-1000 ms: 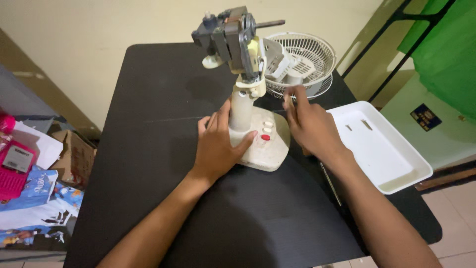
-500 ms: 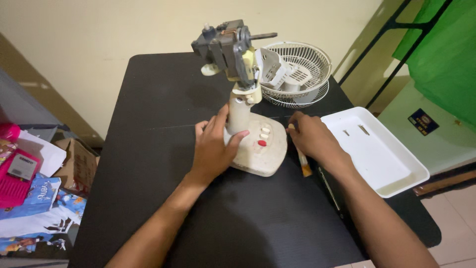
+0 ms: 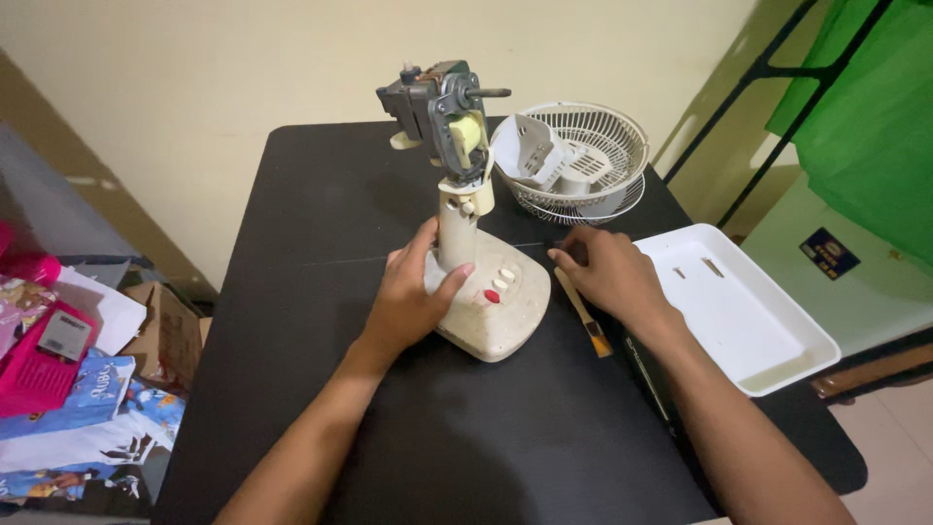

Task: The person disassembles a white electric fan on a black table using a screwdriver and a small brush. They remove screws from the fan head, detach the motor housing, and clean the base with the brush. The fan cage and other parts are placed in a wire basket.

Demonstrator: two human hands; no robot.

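A stripped cream fan stands on the black table (image 3: 311,253). Its bare grey motor (image 3: 434,105) sits on top of the neck, and its base (image 3: 505,316) has white buttons and a red one. My left hand (image 3: 406,297) is wrapped around the neck just above the base. My right hand (image 3: 612,277) lies flat on the table to the right of the base, fingers spread. A small brush (image 3: 586,316) with a wooden handle lies along its left edge, fingertips near the brush's far end.
A white wire fan grille (image 3: 607,146) holding plastic housing parts sits at the back right. A white tray (image 3: 768,340) with two small screws (image 3: 712,266) lies right of my hand. A thin metal tool (image 3: 646,374) lies by my right forearm. Boxes and packets (image 3: 58,360) clutter the floor on the left.
The fan has been turned so that the motor shaft points right and the base sits nearer me. My right hand came down from beside the grille and laid the brush on the table.
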